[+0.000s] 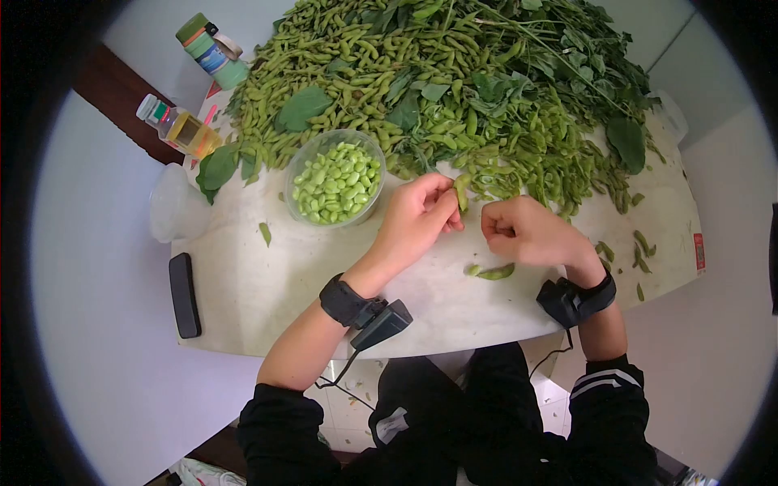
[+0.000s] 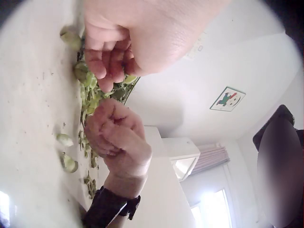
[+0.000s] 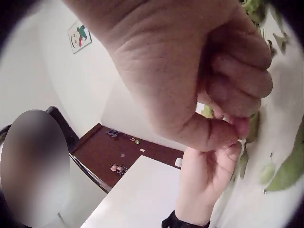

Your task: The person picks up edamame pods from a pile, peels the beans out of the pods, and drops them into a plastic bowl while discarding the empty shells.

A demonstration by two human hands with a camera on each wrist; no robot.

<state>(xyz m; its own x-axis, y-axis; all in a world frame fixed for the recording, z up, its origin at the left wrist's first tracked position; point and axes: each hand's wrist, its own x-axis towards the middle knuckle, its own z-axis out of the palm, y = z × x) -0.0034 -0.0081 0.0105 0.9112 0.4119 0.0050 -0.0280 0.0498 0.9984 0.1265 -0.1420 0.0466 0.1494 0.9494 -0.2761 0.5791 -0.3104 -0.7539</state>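
Note:
In the head view, my left hand (image 1: 417,215) pinches a green soybean pod (image 1: 462,193) between thumb and fingers, to the right of the bean bowl. The left wrist view shows a bit of green at that thumb. My right hand (image 1: 531,231) is just to the right, fingers curled in and thumb against the index finger; nothing shows in its grip. Below the hands, a loose pod (image 1: 496,273) lies on the table. Shelled green beans (image 1: 336,182) fill much of a clear plastic bowl (image 1: 375,150) left of my left hand.
A large heap of pods (image 1: 340,81) and leafy stalks (image 1: 559,49) covers the back of the table. Opened pods (image 1: 527,154) are piled before it. On the left stand a green flask (image 1: 212,57), an oil bottle (image 1: 185,132), a clear container (image 1: 174,202) and a black phone (image 1: 185,296).

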